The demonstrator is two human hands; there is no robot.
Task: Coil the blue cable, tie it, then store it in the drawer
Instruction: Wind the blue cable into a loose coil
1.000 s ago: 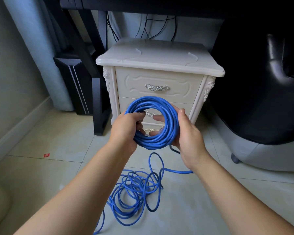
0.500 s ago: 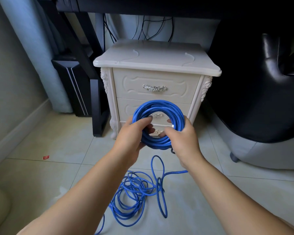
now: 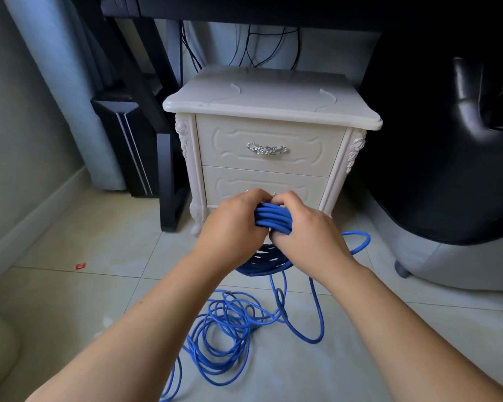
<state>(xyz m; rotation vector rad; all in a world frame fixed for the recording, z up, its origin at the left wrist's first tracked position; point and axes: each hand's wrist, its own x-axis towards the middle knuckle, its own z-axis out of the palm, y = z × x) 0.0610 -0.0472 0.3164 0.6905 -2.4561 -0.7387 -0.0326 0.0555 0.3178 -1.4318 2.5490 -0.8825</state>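
Head view: the floor (image 3: 79, 288) is pale glossy tile with thin dark grout lines, and a small red scrap (image 3: 80, 266) lies on it at the left. At the centre of the frame stands a cream nightstand (image 3: 273, 103) with carved corner posts. Its upper drawer (image 3: 230, 146) is closed and carries an ornate silver handle (image 3: 267, 148). Its lower drawer (image 3: 244, 181) is closed too, with its middle partly hidden by the hands. Left of the nightstand are a black desk leg (image 3: 169, 181) and a dark computer tower (image 3: 119, 134), with a pale curtain (image 3: 67, 91) behind them. Thin black wires (image 3: 262, 44) hang down the wall at top centre. A black padded chair (image 3: 433, 146) fills the right side.

Both forearms reach in from the bottom edge and meet just in front of the lower drawer. The left hand (image 3: 233, 224) has its fingers curled over the top of the blue cable (image 3: 273, 218), which is gathered into a tight bundle of parallel strands. The right hand (image 3: 310, 232) clasps the same bundle from the other side, knuckles up and fingertips tucked round it, and the two hands almost touch. The lower part of the coil hangs in shadow beneath them. The cable's loose length (image 3: 227, 329) trails down onto the tiles at lower centre in tangled loops, and one wide loop swings out to the right, near the chair base.
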